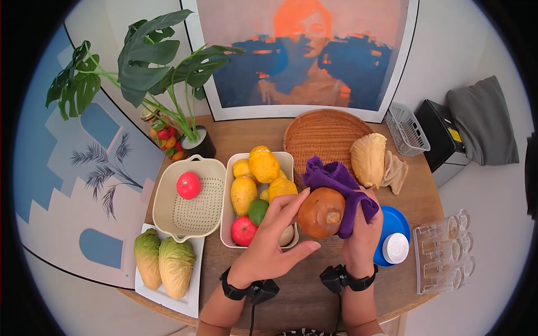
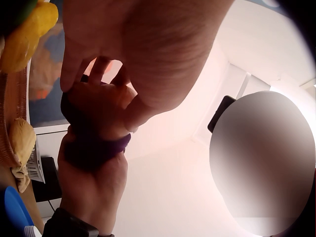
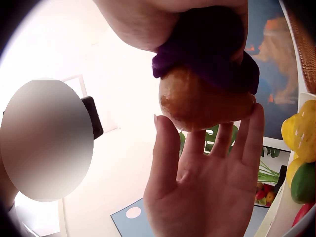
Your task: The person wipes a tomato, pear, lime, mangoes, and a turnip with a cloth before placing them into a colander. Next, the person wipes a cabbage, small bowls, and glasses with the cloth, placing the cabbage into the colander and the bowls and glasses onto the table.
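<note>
A round, shiny brown object is held up above the table, backed by a bunched purple cloth. The right hand grips the cloth, pressing it against the object's right side. On the other side the left hand has its fingers extended, their tips touching the object, with the thumb apart below. In the right wrist view the cloth covers the top of the brown object, over the spread left hand. The left wrist view shows the object dark and partly hidden behind the left hand.
A colander holds one red fruit; beside it a bin holds yellow, green and red produce. Cabbages lie on a white tray. Around them are a wicker tray, tan cloth, blue plate, white lid and glasses.
</note>
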### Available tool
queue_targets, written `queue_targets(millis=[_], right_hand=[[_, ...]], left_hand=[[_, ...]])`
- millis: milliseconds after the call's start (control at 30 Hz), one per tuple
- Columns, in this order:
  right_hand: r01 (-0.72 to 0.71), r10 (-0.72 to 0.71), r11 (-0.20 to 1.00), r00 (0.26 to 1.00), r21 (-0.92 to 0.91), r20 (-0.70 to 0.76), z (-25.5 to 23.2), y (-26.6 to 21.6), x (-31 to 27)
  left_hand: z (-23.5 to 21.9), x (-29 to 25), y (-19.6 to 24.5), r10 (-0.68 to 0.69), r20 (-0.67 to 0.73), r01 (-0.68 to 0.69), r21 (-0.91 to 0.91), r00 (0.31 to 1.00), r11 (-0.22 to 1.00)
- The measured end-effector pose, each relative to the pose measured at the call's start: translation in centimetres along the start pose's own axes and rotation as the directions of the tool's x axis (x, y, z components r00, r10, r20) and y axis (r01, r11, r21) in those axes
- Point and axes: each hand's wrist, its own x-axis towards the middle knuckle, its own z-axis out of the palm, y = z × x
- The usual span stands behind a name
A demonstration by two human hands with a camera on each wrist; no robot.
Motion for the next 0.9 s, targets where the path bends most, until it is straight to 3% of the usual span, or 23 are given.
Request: queue_targets(millis=[133, 200, 300, 400, 567, 700, 800, 833, 867, 900], right_hand=[[-0.012, 0.009, 0.998, 0.999, -0.058, -0.042, 0.7, -0.1, -0.1], [-0.001, 0.006, 0.995, 0.999, -0.097, 0.051, 1.2, -0.7, -0.3], [0.108, -0.077, 0.973, 0.985, -0.206, 0.152, 1.4, -0.9, 0.0], [0.220, -0.147, 0.928, 0.958, -0.301, 0.246, 1.3, -1.1, 0.0], [0.260, -0.178, 0.929, 0.937, -0.262, 0.300, 1.6, -1.4, -0.4], [0.353, -0.238, 0.880, 0.907, -0.317, 0.348, 1.1, -1.0, -0.3], [0.354, -0.250, 0.871, 0.916, -0.341, 0.313, 1.0, -1.2, -0.5], [0.355, -0.250, 0.871, 0.916, -0.341, 0.315, 1.1, -1.4, -0.6], [0.265, -0.177, 0.913, 0.943, -0.311, 0.283, 1.4, -1.7, -0.7], [0.172, -0.101, 0.945, 0.963, -0.278, 0.251, 1.7, -1.8, -0.8]], left_hand=[[0.9, -0.2, -0.4, 0.001, -0.096, -0.005, -0.045, 0.995, 0.999], [0.9, -0.1, -0.6, -0.015, -0.141, 0.002, -0.093, 0.990, 0.996], [0.6, -0.2, -0.6, -0.033, -0.128, 0.038, 0.030, 0.991, 0.999], [0.5, -0.1, -0.3, -0.102, -0.098, 0.090, -0.117, 0.990, 0.989], [0.2, -0.2, -0.5, -0.109, -0.063, 0.068, -0.459, 0.992, 0.886], [-0.1, -0.3, -0.2, -0.163, -0.058, 0.111, -0.509, 0.985, 0.853], [0.3, -0.5, -0.2, -0.080, -0.157, 0.011, -0.397, 0.984, 0.918], [0.2, -0.4, 0.0, 0.020, -0.194, -0.057, -0.187, 0.981, 0.981], [0.2, -0.4, 0.3, 0.125, -0.207, -0.120, 0.033, 0.970, 0.992], [0.4, -0.5, 0.5, 0.124, -0.205, -0.120, 0.032, 0.971, 0.992]])
